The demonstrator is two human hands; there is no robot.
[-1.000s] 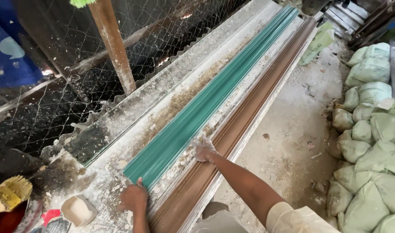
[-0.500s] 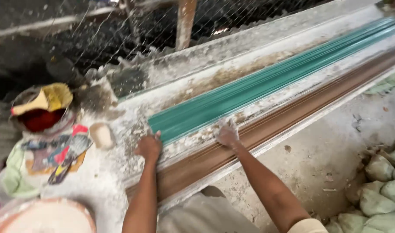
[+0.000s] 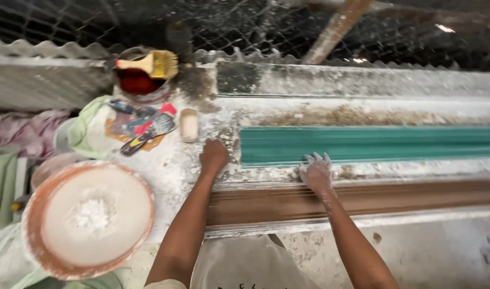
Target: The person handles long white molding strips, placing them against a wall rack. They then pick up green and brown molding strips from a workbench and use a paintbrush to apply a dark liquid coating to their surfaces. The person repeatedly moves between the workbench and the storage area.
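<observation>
A long green ribbed mould (image 3: 373, 143) lies along a plaster-caked bench (image 3: 362, 85), with a brown ribbed mould (image 3: 394, 197) beside it on the near side. My left hand (image 3: 214, 156) rests curled on the white surface just left of the green mould's end. My right hand (image 3: 316, 172), dusted white, presses flat with fingers spread on the strip between the green and brown moulds, at the green mould's near edge. Neither hand holds anything.
A wide orange basin (image 3: 89, 217) with white powder sits at the left. Behind it stand a pot of red liquid (image 3: 138, 81) with a yellow brush (image 3: 151, 64), a scraper (image 3: 148, 134) on cloth, and a small pale block (image 3: 189, 124). Wire mesh (image 3: 245, 27) runs behind the bench.
The view has swung left, bringing the basin into sight. My left hand sits by the green mould's end and my right hand stays on the strip beside it.
</observation>
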